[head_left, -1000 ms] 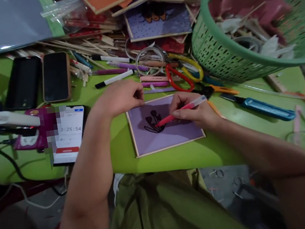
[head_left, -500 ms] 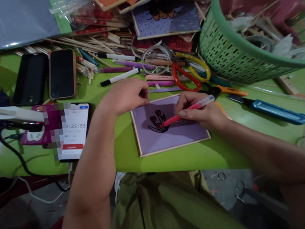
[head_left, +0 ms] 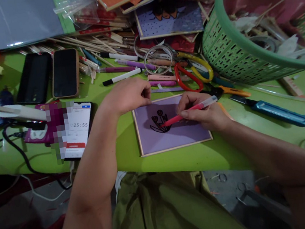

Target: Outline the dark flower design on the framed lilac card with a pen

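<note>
A purple card (head_left: 186,134) edged with thin wooden sticks lies on the green table, with black-outlined flowers (head_left: 159,123) drawn on it. In my right hand (head_left: 201,113) is a pink marker (head_left: 174,119), gripped between thumb and fingers. Its tip points left and down, at the leaves and stems of the drawing. My left hand (head_left: 126,95) rests at the card's upper left corner, fingers curled downward and closed. Whatever those fingers may hold is hidden beneath the hand. Several pens (head_left: 123,74) lie just beyond it.
Scissors with red handles (head_left: 188,78) and a blue cutter (head_left: 281,112) lie to the right. A green basket (head_left: 226,50) of scraps stands behind them. On the left are phones (head_left: 64,74), a lit phone (head_left: 78,129) and a cable (head_left: 23,160). Framed cards (head_left: 170,22) are piled at the back.
The whole view has shifted slightly, so things appear a little further right. Both hands keep nearly the same pose, and the marker tip stays at the drawing.
</note>
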The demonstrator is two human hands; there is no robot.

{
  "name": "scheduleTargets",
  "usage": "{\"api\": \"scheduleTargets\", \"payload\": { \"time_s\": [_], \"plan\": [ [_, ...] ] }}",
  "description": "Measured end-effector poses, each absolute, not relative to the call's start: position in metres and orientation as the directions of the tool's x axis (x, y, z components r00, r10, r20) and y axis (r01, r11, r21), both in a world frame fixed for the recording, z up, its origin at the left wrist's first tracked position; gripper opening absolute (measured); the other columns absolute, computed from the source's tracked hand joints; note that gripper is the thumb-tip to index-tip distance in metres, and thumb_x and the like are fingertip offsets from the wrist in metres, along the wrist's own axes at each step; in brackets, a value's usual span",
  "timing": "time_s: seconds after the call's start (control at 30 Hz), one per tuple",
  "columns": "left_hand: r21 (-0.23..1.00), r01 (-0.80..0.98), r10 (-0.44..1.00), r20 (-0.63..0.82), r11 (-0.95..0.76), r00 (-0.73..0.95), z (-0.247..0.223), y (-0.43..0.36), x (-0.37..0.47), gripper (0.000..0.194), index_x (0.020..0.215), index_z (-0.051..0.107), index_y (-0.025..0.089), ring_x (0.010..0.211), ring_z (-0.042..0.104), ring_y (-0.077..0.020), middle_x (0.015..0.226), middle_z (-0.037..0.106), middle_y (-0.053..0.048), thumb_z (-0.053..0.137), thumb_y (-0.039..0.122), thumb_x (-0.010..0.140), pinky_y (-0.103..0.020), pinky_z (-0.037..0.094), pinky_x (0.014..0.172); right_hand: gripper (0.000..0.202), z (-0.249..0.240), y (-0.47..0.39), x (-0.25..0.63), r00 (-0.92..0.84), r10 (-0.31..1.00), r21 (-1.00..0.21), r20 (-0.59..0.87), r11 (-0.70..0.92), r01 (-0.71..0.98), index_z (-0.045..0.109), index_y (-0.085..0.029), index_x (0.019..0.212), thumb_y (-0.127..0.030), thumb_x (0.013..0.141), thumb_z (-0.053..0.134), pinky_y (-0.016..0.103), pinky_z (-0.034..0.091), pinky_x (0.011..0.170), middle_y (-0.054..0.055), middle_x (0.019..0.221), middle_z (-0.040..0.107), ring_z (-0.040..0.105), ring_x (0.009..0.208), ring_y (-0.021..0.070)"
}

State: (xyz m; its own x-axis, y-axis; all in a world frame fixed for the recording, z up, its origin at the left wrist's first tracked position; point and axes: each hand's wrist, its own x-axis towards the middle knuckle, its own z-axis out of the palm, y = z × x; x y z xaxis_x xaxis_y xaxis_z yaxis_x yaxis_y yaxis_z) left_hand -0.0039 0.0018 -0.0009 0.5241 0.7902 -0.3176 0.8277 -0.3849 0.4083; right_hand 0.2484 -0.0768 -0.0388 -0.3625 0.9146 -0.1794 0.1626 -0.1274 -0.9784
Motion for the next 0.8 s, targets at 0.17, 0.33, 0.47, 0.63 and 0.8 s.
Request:
{"api": "scheduleTargets", "payload": {
  "time_s": [0.17, 0.33, 0.47, 0.63, 0.8],
  "plan": [
    [0.383, 0.854, 0.792, -0.364, -0.351, 0.489, 0.0018, 0.0014, -0.0010, 0.015, 0.102, 0.084, 0.024, 0.096, 0.077, -0.0258, 0.092, 0.084, -0.005, 0.078, 0.030, 0.089, -0.035, 0.050, 0.088, 0.041, -0.0364, -0.0775, 0.2477, -0.371, 0.906, -0.974, -0.203, -0.147, 0.174, 0.066, -0.023, 0.073, -0.053, 0.077, 0.094, 0.028, 0.033, 0.051, 0.001, 0.064, 0.065, 0.049, 0.054, 0.0140],
    [0.363, 0.859, 0.793, -0.365, -0.361, 0.488, 0.0029, 0.0009, 0.0003, 0.019, 0.105, 0.085, 0.023, 0.095, 0.078, -0.0249, 0.097, 0.085, -0.005, 0.076, 0.032, 0.091, -0.033, 0.051, 0.087, 0.035, -0.0370, -0.0777, 0.2474, -0.359, 0.915, -0.979, -0.184, -0.137, 0.153, 0.067, -0.022, 0.071, -0.046, 0.076, 0.093, 0.028, 0.032, 0.051, 0.000, 0.063, 0.065, 0.048, 0.053, 0.0130],
    [0.369, 0.849, 0.793, -0.344, -0.378, 0.503, 0.0004, 0.0014, -0.0009, 0.020, 0.105, 0.085, 0.023, 0.100, 0.078, -0.0257, 0.100, 0.086, -0.005, 0.076, 0.033, 0.091, -0.033, 0.051, 0.088, 0.033, -0.0411, -0.0772, 0.2494, -0.363, 0.918, -0.983, -0.160, -0.114, 0.145, 0.069, -0.022, 0.070, -0.045, 0.076, 0.092, 0.028, 0.032, 0.053, 0.000, 0.063, 0.065, 0.049, 0.054, 0.0138],
    [0.359, 0.859, 0.798, -0.354, -0.366, 0.488, 0.0006, 0.0011, -0.0001, 0.019, 0.106, 0.086, 0.024, 0.099, 0.078, -0.0255, 0.099, 0.085, -0.005, 0.077, 0.032, 0.091, -0.033, 0.050, 0.086, 0.030, -0.0440, -0.0763, 0.2513, -0.363, 0.919, -0.983, -0.153, -0.104, 0.149, 0.071, -0.023, 0.068, -0.045, 0.074, 0.091, 0.029, 0.035, 0.054, 0.001, 0.062, 0.065, 0.051, 0.056, 0.0156],
    [0.359, 0.869, 0.799, -0.377, -0.340, 0.469, 0.0046, 0.0003, 0.0021, 0.017, 0.105, 0.085, 0.023, 0.099, 0.078, -0.0250, 0.100, 0.085, -0.005, 0.078, 0.029, 0.091, -0.033, 0.049, 0.087, 0.033, -0.0450, -0.0762, 0.2525, -0.371, 0.917, -0.982, -0.144, -0.085, 0.170, 0.072, -0.023, 0.070, -0.049, 0.076, 0.092, 0.030, 0.035, 0.055, 0.001, 0.064, 0.066, 0.051, 0.057, 0.0158]
  ]
}}
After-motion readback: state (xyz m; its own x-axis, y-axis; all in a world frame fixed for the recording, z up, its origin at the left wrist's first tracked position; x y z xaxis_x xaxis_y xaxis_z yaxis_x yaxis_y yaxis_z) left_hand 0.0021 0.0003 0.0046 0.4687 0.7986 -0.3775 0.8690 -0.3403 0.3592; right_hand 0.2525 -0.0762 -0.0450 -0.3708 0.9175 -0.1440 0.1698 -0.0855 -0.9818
